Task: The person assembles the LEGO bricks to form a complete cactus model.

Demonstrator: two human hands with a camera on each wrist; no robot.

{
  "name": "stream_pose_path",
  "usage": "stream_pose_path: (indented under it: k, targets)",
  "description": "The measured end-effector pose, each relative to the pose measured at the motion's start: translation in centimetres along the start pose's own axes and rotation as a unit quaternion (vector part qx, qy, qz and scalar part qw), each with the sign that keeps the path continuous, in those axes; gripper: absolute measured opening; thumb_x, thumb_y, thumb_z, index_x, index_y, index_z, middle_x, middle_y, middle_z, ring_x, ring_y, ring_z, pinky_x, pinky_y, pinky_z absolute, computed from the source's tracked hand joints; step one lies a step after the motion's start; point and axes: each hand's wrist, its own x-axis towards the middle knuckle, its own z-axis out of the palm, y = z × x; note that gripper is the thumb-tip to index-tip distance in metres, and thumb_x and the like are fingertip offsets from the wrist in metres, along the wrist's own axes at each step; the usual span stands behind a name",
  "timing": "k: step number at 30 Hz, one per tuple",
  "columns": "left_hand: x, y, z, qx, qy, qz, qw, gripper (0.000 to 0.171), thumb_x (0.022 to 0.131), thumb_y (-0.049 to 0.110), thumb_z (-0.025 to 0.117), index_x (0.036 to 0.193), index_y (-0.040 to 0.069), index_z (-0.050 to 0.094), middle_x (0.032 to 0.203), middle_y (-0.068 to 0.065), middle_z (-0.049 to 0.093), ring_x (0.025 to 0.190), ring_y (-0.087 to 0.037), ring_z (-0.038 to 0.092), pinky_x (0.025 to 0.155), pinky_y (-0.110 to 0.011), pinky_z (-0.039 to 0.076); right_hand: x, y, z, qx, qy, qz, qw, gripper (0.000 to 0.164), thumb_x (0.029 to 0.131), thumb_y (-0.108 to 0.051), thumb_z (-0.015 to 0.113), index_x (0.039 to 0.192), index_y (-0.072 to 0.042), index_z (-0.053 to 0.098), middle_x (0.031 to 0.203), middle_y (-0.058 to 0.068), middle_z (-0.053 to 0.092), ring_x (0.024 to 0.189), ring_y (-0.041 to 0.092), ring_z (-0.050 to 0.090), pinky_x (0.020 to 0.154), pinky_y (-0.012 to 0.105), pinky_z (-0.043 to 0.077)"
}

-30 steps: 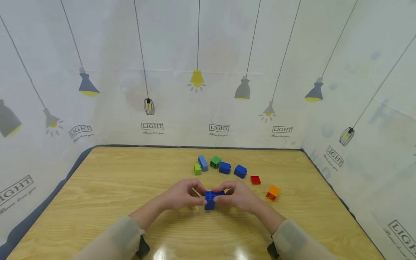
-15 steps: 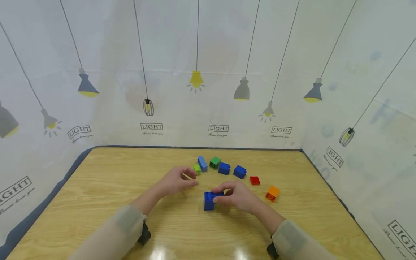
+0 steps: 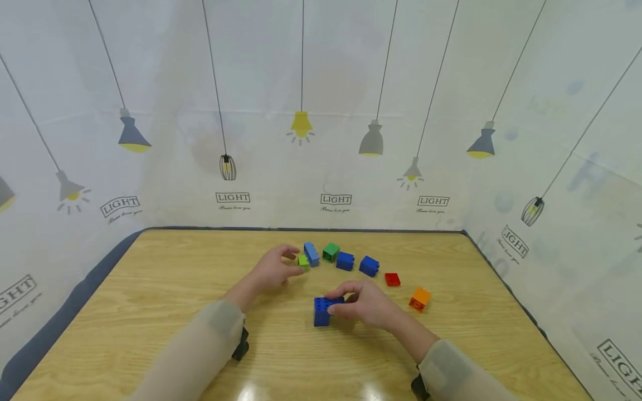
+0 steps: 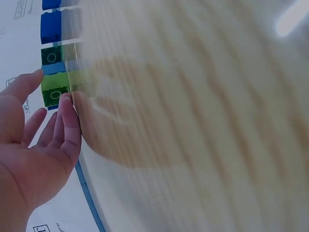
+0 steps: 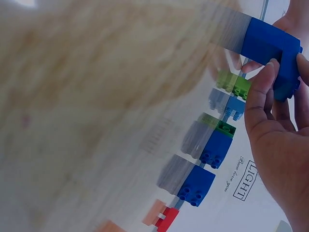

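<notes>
My right hand [image 3: 368, 303] pinches the arm of an L-shaped assembly of dark blue toy building bricks [image 3: 321, 313] between thumb and fingers, near the middle of the table. Studs show on its top. The right wrist view shows the joined blue bricks [image 5: 268, 41] from the side. Farther off, my left hand [image 3: 273, 269] is at a small lime green brick [image 3: 303, 262], with thumb and fingers spread on either side of it. In the left wrist view the fingertips come right up to the lime brick [image 4: 55, 86], without curling round it.
Behind the hands, a light blue brick [image 3: 311, 254], a green brick [image 3: 330, 252] and two dark blue bricks [image 3: 345, 260] lie in a row. A flat red brick [image 3: 392, 279] and an orange brick [image 3: 419, 299] lie right. A printed cloth [image 3: 281, 184] borders the wooden table [image 3: 165, 295].
My left hand has let go of the blue assembly and moved away, left and forward, to the lime green brick. The right hand keeps its hold in the same place.
</notes>
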Motion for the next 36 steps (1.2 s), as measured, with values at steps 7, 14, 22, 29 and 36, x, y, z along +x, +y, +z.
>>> stream_pose_path:
  k: [7, 14, 22, 29, 36]
  targets:
    - [0.8, 0.1, 0.5, 0.016, 0.006, 0.002, 0.9999, 0.053, 0.101, 0.026, 0.082, 0.15, 0.015, 0.064, 0.143, -0.012, 0.067, 0.127, -0.031, 0.068, 0.094, -0.039, 0.063, 0.0, -0.1, 0.0, 0.002, -0.002, 0.002, 1.0, 0.027, 0.096, -0.03, 0.088, 0.121, -0.02, 0.083, 0.119, 0.001, 0.078, 0.084, 0.018, 0.069, 0.073, 0.031, 0.059]
    - [0.9, 0.0, 0.7, 0.028, 0.015, 0.016, 0.9994, 0.04, 0.102, 0.022, 0.08, 0.141, 0.015, 0.072, 0.132, -0.011, 0.072, 0.122, -0.029, 0.067, 0.092, -0.038, 0.062, 0.0, 0.0, 0.1, 0.004, -0.001, 0.005, 1.0, 0.028, 0.096, -0.031, 0.088, 0.121, -0.021, 0.084, 0.12, 0.001, 0.078, 0.085, 0.019, 0.069, 0.074, 0.031, 0.059]
    - [-0.1, 0.0, 0.2, 0.0, 0.012, 0.014, 0.9998, 0.035, 0.1, 0.016, 0.081, 0.131, 0.006, 0.07, 0.124, -0.013, 0.072, 0.108, -0.024, 0.068, 0.084, -0.033, 0.061, 0.0, 0.0, 0.0, -0.003, 0.003, 0.008, 1.0, 0.029, 0.095, -0.032, 0.088, 0.122, -0.021, 0.083, 0.12, 0.001, 0.077, 0.085, 0.019, 0.069, 0.071, 0.031, 0.058]
    - [-1.5, 0.1, 0.3, -0.084, -0.008, 0.013, 0.9964, 0.039, 0.097, 0.007, 0.08, 0.132, -0.002, 0.066, 0.127, -0.018, 0.07, 0.104, -0.024, 0.073, 0.083, -0.032, 0.067, -0.1, -0.2, 0.1, -0.009, 0.004, 0.018, 1.0, 0.028, 0.095, -0.033, 0.088, 0.121, -0.024, 0.083, 0.119, 0.0, 0.077, 0.085, 0.019, 0.068, 0.069, 0.031, 0.055]
    - [-3.4, 1.0, 0.6, -0.106, -0.025, 0.06, 0.9923, 0.046, 0.097, 0.014, 0.082, 0.138, 0.001, 0.066, 0.128, -0.017, 0.072, 0.109, -0.024, 0.076, 0.091, -0.036, 0.067, 0.1, -0.3, -0.1, -0.01, -0.005, 0.01, 1.0, 0.025, 0.097, -0.031, 0.087, 0.12, -0.022, 0.082, 0.119, 0.002, 0.076, 0.088, 0.021, 0.068, 0.075, 0.032, 0.059]
